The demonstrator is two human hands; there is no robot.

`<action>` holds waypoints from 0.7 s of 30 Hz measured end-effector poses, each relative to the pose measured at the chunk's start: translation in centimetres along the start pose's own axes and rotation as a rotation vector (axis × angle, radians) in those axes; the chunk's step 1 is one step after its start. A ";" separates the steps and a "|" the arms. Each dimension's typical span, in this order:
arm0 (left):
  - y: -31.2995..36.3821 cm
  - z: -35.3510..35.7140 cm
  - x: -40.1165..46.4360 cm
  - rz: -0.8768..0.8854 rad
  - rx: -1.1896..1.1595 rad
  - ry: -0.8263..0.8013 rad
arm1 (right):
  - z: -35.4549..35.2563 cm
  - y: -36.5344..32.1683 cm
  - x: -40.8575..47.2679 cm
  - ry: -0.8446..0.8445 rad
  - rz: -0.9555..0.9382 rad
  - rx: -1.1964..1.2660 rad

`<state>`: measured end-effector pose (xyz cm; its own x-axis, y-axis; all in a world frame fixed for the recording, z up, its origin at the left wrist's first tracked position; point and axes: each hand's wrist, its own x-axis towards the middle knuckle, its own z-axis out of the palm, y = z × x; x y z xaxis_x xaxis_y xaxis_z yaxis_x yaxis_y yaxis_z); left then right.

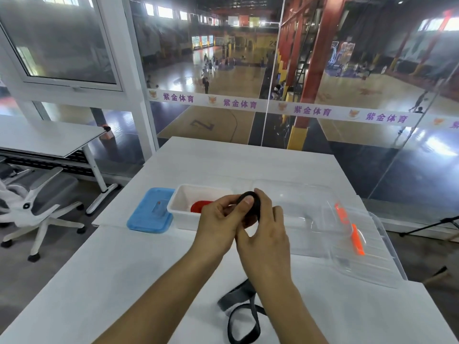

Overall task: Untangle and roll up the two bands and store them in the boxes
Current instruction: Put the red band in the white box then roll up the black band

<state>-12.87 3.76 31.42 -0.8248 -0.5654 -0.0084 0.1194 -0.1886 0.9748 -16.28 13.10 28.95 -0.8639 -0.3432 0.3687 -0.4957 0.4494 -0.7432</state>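
Both hands meet above the table (pixel 139 269), gripping a black band (pixel 250 207) rolled into a thick coil; the left hand (pixel 218 224) curls its fingers on the coil's left side, thumb pressed on its front; the right hand (pixel 265 234) wraps the coil's right side from behind. The band's loose tail (pixel 242 316) hangs below the grip and loops on the table near the right forearm. Just beyond the left hand sits a white box (pixel 178 209) with a red roll (pixel 200 207) inside; a blue lid (pixel 151 212) lies left of that box. Right of the grip stands a clear box (pixel 305 219); its clear lid (pixel 367 256) with orange clips (pixel 357 240) leans further right.
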 end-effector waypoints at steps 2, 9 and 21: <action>-0.2 -0.3 0.1 -0.035 0.079 -0.028 | 0.0 0.5 0.3 -0.009 -0.012 -0.048; 0.5 -2.5 0.1 -0.176 0.068 -0.211 | -1.6 1.9 1.5 -0.248 -0.158 -0.084; 0.8 -2.8 -0.5 -0.092 0.038 -0.123 | -2.2 2.4 2.1 -0.283 -0.301 -0.102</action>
<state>-10.76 1.63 31.55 -0.8929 -0.4443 -0.0732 0.0210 -0.2034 0.9789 -19.47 15.28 29.11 -0.6275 -0.6782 0.3825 -0.7407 0.3687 -0.5616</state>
